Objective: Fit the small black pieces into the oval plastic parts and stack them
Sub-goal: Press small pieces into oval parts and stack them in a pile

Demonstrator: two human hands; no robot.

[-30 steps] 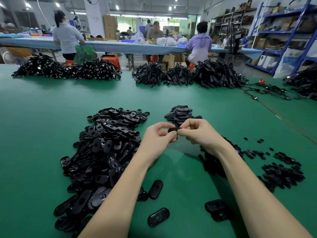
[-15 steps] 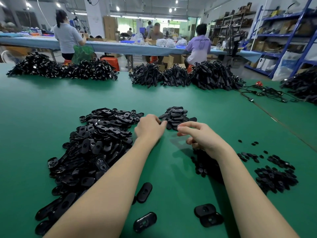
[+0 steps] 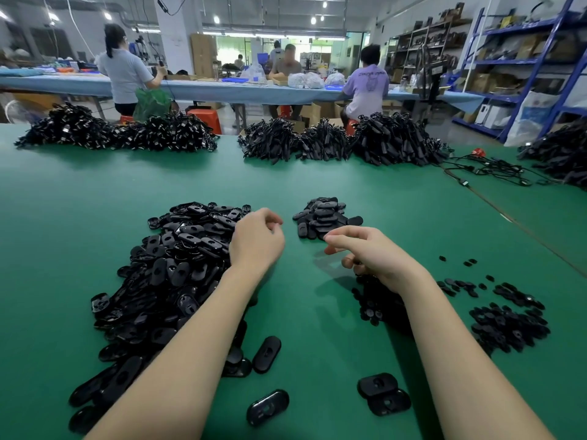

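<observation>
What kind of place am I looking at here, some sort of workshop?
Most likely a small factory assembly floor. A long green worktable carries a big heap of identical oval plastic parts, other workers sit at a bench behind, and blue storage racks hold cartons.

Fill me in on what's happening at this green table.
A person is assembling black oval plastic parts by hand. The left hand hangs loosely curled at the edge of the big loose pile of oval parts, holding nothing visible. The right hand is over the small black pieces, its lower fingers curled; whether it holds one cannot be seen. A small stack sits just beyond both hands.
</observation>
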